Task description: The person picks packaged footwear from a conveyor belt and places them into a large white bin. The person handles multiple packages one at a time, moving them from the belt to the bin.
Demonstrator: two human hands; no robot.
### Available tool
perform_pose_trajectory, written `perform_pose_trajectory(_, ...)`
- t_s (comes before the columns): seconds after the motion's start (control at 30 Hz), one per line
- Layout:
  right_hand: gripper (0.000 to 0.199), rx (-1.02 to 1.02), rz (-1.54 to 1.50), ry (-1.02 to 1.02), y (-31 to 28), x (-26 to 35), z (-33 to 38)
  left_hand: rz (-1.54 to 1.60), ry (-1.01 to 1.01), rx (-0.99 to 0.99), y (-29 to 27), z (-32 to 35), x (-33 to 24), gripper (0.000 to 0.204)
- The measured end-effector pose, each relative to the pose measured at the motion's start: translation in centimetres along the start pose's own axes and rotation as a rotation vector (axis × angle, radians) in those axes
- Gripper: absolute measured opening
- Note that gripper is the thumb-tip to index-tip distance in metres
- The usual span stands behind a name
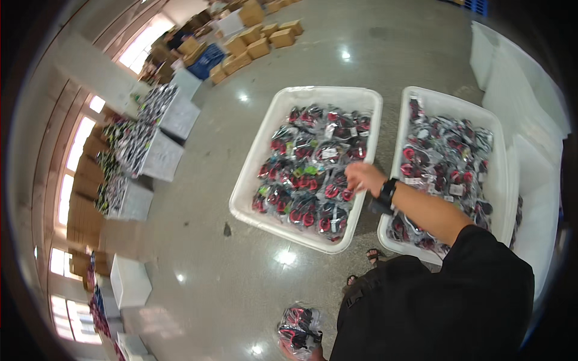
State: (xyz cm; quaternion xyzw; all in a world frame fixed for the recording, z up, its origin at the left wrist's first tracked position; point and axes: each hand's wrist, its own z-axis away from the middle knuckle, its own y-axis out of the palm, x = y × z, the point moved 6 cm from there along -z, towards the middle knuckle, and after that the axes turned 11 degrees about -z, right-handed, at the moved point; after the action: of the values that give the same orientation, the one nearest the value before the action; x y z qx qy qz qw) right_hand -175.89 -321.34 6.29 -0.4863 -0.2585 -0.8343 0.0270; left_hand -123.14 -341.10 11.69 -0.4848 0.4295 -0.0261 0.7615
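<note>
My left hand [290, 352], low in the view, holds a clear plastic bag of black and red shoes [299, 328], its fingers partly hidden beneath it. My right hand [364, 177], with a black watch [388, 191] on the wrist, reaches over the right side of a white bin [244, 189]. Its fingers are bent but apart, with nothing seen in them, just above the bagged shoes [330, 191]. Several such bags lie in rows in this bin. A second white bin [498, 156] to the right, partly behind my right arm, holds more bagged shoes [439, 159], packed less neatly.
White panels or bins [518, 90] stand along the right edge. On the left, white bins [162, 156] heaped with bagged goods line the windows. Cardboard boxes [259, 48] and a blue pallet [206, 61] are at the far left. Grey floor [205, 259] lies between.
</note>
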Motion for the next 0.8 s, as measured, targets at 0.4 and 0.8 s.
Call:
perform_pose_trajectory(0.4,0.068,0.069,0.035,0.263,2.5,-11.1,26.1,1.118,-0.272,0.925,6.3,-8.8,-9.8,0.062)
perform_pose_trajectory(0.8,0.082,-0.422,-0.344,0.136,-1.7,-19.2,45.2,0.763,-0.302,1.515,14.0,4.6,-15.1,0.06)
